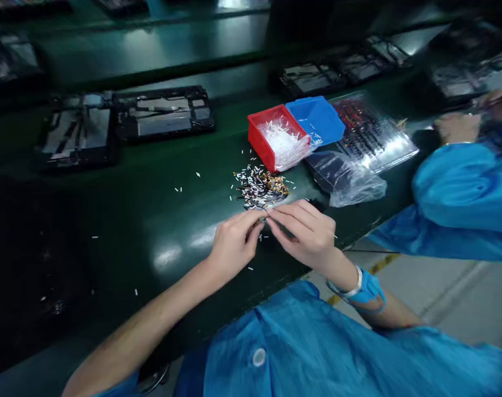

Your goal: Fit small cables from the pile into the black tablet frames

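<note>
In the head view, the left hand [234, 245] and right hand [304, 234] meet just in front of the red plastic bin [257, 138], their fingers [286, 216] closed together on a tiny wire-like piece [264, 212] too small to make out, beside a heap of small metal-and-black parts [259, 187]. Behind the red plastic bin sits a blue plastic bin [317, 118], and a clear plastic bag [346, 184] lies to its right, while short white bits [179, 189] are strewn over the green surface [131, 209]. A piece this small could likely slip from such a fine pinch and vanish among the loose bits, and a careless wrist could spread the heap.
</note>
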Demonstrator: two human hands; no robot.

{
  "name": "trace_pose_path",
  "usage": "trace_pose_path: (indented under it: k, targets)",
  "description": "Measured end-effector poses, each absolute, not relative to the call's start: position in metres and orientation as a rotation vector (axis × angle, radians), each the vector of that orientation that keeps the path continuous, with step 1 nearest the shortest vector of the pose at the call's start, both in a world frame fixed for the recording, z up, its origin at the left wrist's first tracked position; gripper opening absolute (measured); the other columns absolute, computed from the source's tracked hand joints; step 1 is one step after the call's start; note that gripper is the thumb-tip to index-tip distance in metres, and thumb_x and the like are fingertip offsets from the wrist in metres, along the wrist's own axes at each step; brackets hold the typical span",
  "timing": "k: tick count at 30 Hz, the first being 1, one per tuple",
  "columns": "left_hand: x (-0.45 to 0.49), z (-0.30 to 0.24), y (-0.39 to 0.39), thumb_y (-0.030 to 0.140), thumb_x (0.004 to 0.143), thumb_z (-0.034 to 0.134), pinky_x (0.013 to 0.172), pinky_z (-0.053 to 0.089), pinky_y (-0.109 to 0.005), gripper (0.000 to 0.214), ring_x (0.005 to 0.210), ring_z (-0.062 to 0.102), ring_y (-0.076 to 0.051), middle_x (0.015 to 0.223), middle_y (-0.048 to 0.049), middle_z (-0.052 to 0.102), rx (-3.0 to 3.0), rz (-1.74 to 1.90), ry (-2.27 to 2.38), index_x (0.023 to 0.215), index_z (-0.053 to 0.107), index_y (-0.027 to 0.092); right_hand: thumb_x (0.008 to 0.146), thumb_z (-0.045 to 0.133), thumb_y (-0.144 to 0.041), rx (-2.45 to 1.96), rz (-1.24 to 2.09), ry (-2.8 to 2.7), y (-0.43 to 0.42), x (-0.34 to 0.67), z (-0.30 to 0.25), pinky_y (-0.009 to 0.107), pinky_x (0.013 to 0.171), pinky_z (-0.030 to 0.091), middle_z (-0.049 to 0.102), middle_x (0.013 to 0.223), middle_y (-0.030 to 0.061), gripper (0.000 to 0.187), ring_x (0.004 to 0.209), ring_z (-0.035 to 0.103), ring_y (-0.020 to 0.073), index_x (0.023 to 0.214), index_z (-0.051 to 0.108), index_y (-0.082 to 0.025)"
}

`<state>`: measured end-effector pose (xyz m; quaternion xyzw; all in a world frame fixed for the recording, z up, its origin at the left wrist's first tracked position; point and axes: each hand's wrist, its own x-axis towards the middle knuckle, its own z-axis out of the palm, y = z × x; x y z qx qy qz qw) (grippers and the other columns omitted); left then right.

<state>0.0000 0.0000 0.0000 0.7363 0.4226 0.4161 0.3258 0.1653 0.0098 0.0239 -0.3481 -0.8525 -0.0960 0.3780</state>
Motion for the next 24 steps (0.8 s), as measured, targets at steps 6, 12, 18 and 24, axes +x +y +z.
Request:
trace_pose_path:
  k: [6,12,18,24]
  targets:
    - [0.0,0.012,0.007,0.013,0.082,0.055,0.055,0.045,-0.021,0.01,0.06,0.06,-0.012,0.07,-0.0013,0.065,1.566,1.029,1.177,0.081,0.065,0.016,0.079,0.06,-0.007,-0.89,-0.262,-2.128,0.026,0.167,0.025,0.03,0.062,0.055,0.073,0.079,0.005,0.017,0.068,0.064,0.0164,0.091,0.065,-0.018]
    - [-0.011,0.009,0.024,0.021,0.081,0.056,0.035,0.033,-0.016,0.007,0.038,0.056,-0.009,0.062,0.0011,0.063,1.053,0.982,1.134,0.083,0.054,0.015,0.081,0.052,-0.009,-1.299,-0.364,-1.942,0.101,0.185,0.032,0.038,0.068,0.049,0.07,0.08,0.0045,0.022,0.077,0.062,0.0211,0.081,0.07,-0.022]
    - [-0.017,0.005,0.033,0.018,0.078,0.055,0.032,0.039,-0.017,0.022,0.049,0.065,-0.015,0.074,-0.005,0.067,0.953,0.988,1.119,0.099,0.058,0.011,0.085,0.054,-0.01,-1.031,-0.32,-2.087,0.079,0.157,0.028,0.032,0.064,0.05,0.071,0.082,0.0048,0.017,0.075,0.06,0.0182,0.087,0.069,-0.018]
    - [-0.012,0.007,0.028,0.015,0.079,0.056,0.048,0.055,-0.021,0.04,0.067,0.068,-0.015,0.083,-0.0042,0.069,0.917,1.076,1.021,0.119,0.052,0.014,0.083,0.059,-0.01,-0.878,-0.092,-2.123,0.043,0.132,0.015,0.03,0.064,0.052,0.072,0.076,0.0058,0.009,0.071,0.06,0.0168,0.08,0.066,-0.016]
